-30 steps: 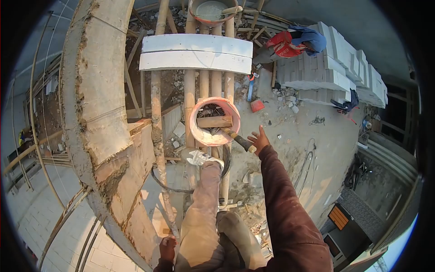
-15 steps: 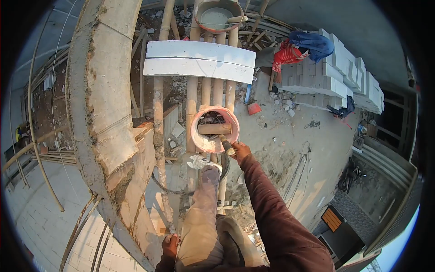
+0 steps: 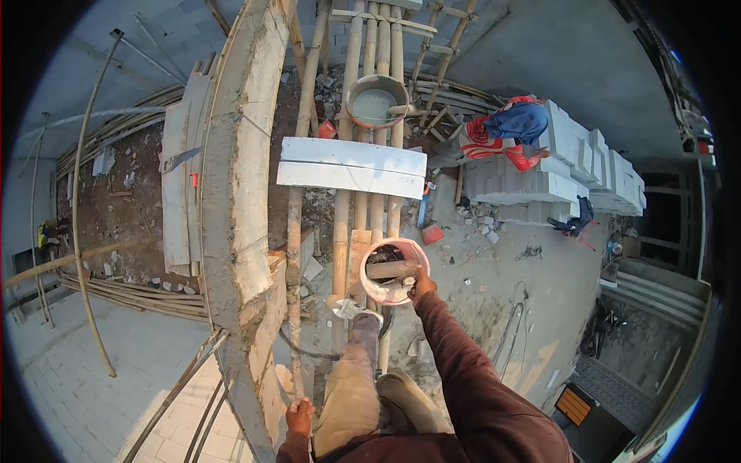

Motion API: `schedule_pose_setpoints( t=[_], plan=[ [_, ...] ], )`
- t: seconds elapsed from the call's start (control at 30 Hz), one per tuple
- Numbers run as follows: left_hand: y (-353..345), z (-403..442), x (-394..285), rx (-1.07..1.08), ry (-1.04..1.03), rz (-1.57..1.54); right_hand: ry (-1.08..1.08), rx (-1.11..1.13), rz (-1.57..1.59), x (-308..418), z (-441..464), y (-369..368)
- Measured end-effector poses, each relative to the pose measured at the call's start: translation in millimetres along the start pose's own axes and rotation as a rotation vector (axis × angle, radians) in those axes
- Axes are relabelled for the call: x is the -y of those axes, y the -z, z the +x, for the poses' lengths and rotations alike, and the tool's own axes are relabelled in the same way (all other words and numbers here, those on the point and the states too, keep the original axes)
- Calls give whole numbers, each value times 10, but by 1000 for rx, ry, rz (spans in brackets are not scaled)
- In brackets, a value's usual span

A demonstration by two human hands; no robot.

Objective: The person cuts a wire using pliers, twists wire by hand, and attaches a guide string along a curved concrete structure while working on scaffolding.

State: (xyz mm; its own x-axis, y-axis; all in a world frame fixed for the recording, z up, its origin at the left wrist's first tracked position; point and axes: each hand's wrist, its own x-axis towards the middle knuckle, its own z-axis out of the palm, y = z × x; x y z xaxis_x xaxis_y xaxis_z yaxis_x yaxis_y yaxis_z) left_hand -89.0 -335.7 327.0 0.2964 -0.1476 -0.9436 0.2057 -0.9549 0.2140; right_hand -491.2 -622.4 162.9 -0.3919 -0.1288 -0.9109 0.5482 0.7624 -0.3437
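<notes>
A pale pink bucket (image 3: 423, 258) stands on the bamboo poles near my foot, with a wooden piece (image 3: 390, 269) lying across inside it. At its right side, my right hand (image 3: 422, 285) is closed, reaching over the rim. A small pale end shows beside the fingers, but the hand hides most of what it grips. Lower left, my left hand (image 3: 299, 415) has its fingers curled at the near end of a bamboo pole (image 3: 295, 339). My shoe (image 3: 356, 310) is just below the bucket.
Two white blocks (image 3: 351, 168) lie across the poles. Beyond them sits a dark bucket of grey mix (image 3: 376, 108). A person (image 3: 502, 135) bends by stacked white blocks (image 3: 532, 181). A mortar-edged wall (image 3: 239, 208) runs along my left. A cable (image 3: 509, 324) lies on the floor.
The view has tilted up, so the scene sits lower. My right hand moved from beside the bucket, where it held a dark-handled tool, to the bucket's rim. The person by the blocks has shifted.
</notes>
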Motion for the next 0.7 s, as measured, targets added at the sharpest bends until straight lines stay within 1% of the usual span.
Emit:
schedule_pose_setpoints(
  t=[0.13,0.23,0.33,0.37,0.4,0.47,0.57,0.63,0.7],
  plan=[
    [-16,-100,-72,12,-35,-30,0,-49,92,468,-570,776],
    [-61,-195,-385,22,-80,-34,46,-66,110,722,-956,1275],
    [-107,-290,-674,33,-178,-10,69,-239,138,869,-1229,1588],
    [-97,-337,-762,41,-223,16,81,-299,150,870,-1276,1730],
    [-131,-334,-914,62,-271,32,94,-282,160,883,-1334,1877],
    [-155,-440,-1157,102,-354,72,98,-334,133,853,-1452,2182],
    [-309,-699,-1711,104,-500,179,92,-418,162,940,-1553,2469],
    [-403,-633,-1974,143,-543,175,85,-419,220,893,-1456,2704],
    [-522,-634,-2243,176,-592,192,51,-464,270,874,-1468,2808]
  ],
)
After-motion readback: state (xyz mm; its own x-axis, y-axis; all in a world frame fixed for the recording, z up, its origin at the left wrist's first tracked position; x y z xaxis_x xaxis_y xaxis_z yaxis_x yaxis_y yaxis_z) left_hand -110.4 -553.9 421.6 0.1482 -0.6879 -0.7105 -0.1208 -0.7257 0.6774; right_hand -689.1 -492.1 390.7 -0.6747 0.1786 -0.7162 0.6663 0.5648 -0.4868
